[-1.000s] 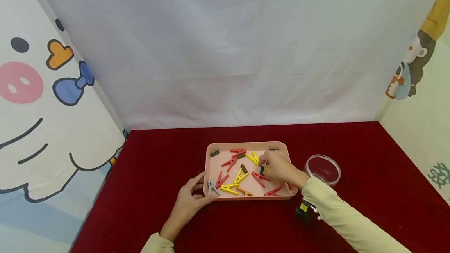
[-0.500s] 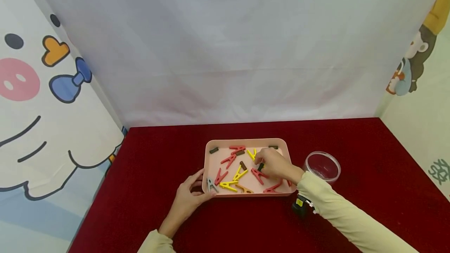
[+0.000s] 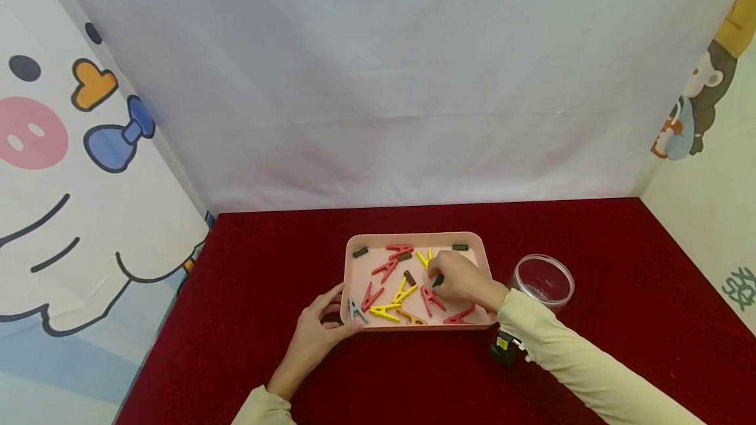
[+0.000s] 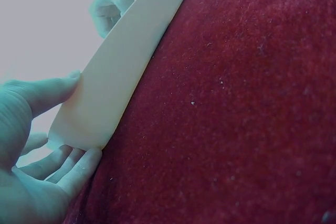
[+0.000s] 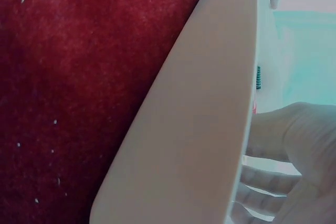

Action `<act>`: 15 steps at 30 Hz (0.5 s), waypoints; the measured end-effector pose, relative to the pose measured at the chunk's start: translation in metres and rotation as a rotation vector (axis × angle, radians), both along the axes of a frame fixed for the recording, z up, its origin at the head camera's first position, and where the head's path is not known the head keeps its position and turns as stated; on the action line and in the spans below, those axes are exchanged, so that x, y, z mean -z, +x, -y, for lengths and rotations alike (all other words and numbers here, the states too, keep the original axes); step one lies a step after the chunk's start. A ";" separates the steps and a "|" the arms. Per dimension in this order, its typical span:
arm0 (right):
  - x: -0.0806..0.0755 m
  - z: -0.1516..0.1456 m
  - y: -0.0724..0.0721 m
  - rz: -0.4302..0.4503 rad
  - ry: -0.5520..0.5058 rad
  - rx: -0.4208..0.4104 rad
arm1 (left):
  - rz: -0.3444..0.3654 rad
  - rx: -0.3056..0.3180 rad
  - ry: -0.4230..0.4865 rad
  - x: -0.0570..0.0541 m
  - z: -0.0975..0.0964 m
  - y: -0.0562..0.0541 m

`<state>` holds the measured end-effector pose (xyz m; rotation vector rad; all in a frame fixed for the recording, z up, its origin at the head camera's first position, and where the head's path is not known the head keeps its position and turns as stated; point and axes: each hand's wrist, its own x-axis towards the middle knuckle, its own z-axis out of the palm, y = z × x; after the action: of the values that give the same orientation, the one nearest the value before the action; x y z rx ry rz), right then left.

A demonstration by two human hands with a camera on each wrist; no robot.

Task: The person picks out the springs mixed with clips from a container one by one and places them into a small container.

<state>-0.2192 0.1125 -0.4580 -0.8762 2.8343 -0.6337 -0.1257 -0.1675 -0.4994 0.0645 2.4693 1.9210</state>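
Note:
A shallow pink tray (image 3: 416,328) holds red clothespins (image 3: 432,300), yellow clothespins (image 3: 385,311), an orange one, a grey clothespin (image 3: 356,311) and several small ribbed dark pieces (image 3: 460,247). My left hand (image 3: 315,333) grips its near left corner; the left wrist view has the thumb on the rim and fingers round the outer wall (image 4: 123,56). Inside the tray, towards its right side, my right hand (image 3: 463,279) has curled fingers and pinches a small black piece (image 3: 438,280). The palm hides what lies beneath it.
A round clear plastic container (image 3: 543,281) stands just right of the tray, beside my right forearm. Red cloth (image 3: 283,248) covers the table. A white curtain (image 3: 413,84) hangs behind, with printed panels on both sides.
My right hand has shifted slightly left and towards me, uncovering the dark piece at the back right. The black piece and the red clothespin beside it have turned. My left hand stays put.

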 end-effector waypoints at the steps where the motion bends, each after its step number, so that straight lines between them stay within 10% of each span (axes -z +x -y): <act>1: 0.000 0.000 0.000 -0.002 -0.005 -0.001 | -0.002 -0.002 -0.005 0.000 0.000 0.000; 15: 0.005 -0.007 0.000 -0.100 -0.089 -0.060 | 0.004 -0.008 -0.026 0.001 0.000 -0.001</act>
<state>-0.2191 0.1194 -0.4633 -1.0307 2.8740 -0.7341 -0.1265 -0.1680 -0.5006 0.0511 2.4953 1.8900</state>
